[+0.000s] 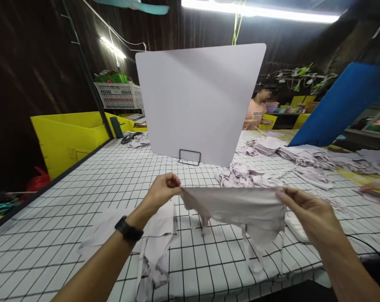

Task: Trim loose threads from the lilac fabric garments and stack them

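A pale grey fabric piece with strap-like ends (236, 205) hangs stretched between my hands above the table. My left hand (164, 188) pinches its upper left corner between thumb and fingers; a dark band circles that wrist. At the upper right corner, my right hand (306, 205) grips the same cloth. Below my left hand, a flat stack of similar fabric (158, 218) lies on the table, with part of it drooping toward the front edge. Behind the held cloth sits a crumpled heap of fabric (240, 174).
A white board (199, 105) stands on the checkered tablecloth (98, 176), beside a wire stand (190, 157). More fabric piles (299, 155) and a leaning blue panel (337, 105) are at right. A co-worker (255, 111) sits behind; another person's hand (375, 187) shows at the right edge.
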`<state>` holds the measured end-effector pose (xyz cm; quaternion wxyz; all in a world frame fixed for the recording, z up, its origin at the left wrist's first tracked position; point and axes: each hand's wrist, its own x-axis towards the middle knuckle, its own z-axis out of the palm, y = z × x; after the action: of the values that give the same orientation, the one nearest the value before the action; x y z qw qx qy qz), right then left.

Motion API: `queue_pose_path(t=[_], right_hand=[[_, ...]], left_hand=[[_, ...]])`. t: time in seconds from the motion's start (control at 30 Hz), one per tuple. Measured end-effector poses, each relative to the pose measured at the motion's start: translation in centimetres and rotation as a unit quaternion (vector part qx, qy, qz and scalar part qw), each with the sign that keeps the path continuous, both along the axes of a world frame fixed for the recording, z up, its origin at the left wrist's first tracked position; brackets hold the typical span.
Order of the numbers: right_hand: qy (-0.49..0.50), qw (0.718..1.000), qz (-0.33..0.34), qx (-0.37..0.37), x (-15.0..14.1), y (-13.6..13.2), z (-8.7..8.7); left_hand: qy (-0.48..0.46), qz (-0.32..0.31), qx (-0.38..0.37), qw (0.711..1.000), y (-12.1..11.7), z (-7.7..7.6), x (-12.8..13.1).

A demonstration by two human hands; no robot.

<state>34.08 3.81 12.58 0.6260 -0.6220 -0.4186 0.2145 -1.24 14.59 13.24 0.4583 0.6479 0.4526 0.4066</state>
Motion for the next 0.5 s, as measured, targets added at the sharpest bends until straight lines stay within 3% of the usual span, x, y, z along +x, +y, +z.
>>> queue_pose_path(t=[0.13,0.27,0.4,0.5], right_hand=[[-0.035,0.997,-0.007,0.071,-1.5,1.5,3.6],[-0.061,0.993,-0.001,0.102,-3.7,2.3,6.3],[-0.095,0.990,0.017,0.103,-6.3,1.8,7.6],[-0.118,0.986,0.049,0.106,-8.3,1.1,7.4]], left_hand=[[-0.036,0.013,0.088,0.995,0.5,4.6,-0.9],[-0.030,0.000,0.178,0.984,0.2,8.1,-2.8],[0.002,0.040,0.265,0.963,-2.2,10.0,-5.7],[0.022,0.099,0.293,0.951,-5.9,10.8,-8.9]])
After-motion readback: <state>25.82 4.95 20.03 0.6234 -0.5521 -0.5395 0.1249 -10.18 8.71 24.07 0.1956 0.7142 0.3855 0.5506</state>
